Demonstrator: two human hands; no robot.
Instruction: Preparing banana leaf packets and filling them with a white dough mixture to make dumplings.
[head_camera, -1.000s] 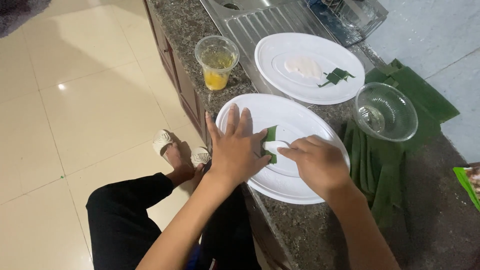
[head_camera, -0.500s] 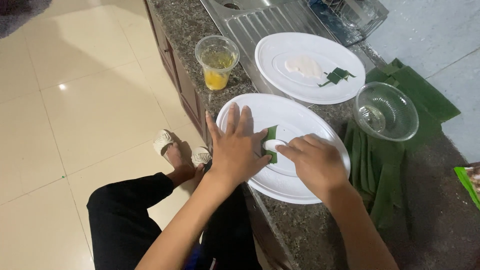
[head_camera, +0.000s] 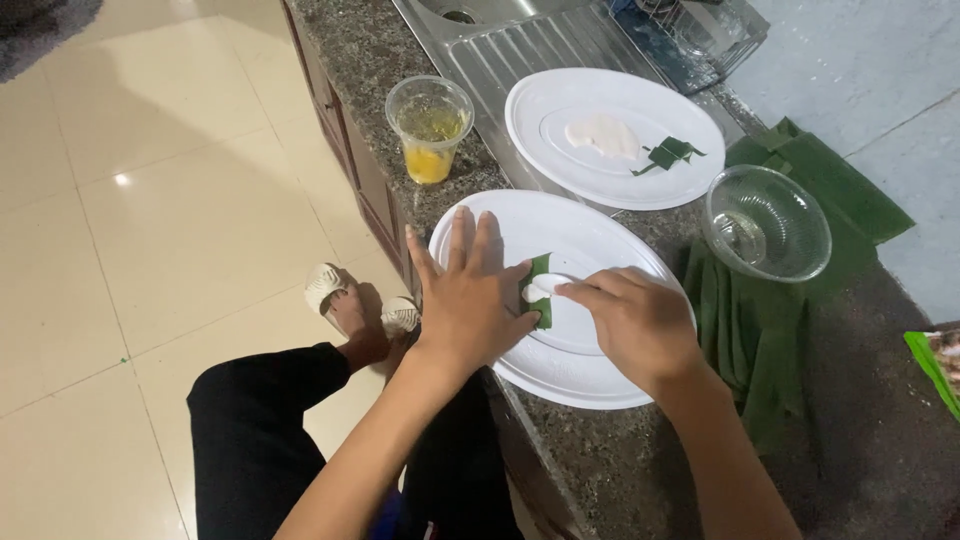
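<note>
A white oval plate (head_camera: 590, 235) lies at the counter's front edge. On it sits a small green leaf piece (head_camera: 541, 268) with a white lump (head_camera: 540, 290) of dough on it. My left hand (head_camera: 470, 295) lies flat on the plate, fingers spread, its thumb side touching the leaf. My right hand (head_camera: 635, 325) is curled, its fingertips pressing on the white lump. A second white plate (head_camera: 560, 100) farther back holds a white patch (head_camera: 603, 133) and folded green leaf bits (head_camera: 668, 153).
A plastic cup (head_camera: 430, 125) with yellow liquid stands at the counter edge. A clear glass bowl (head_camera: 765, 222) rests on long green leaves (head_camera: 760, 330). A steel sink drainboard (head_camera: 520, 40) lies behind. Tiled floor and my sandalled feet (head_camera: 360, 300) are at left.
My right fingertips have slid slightly left onto the white lump on the leaf. The left hand stays flat in place.
</note>
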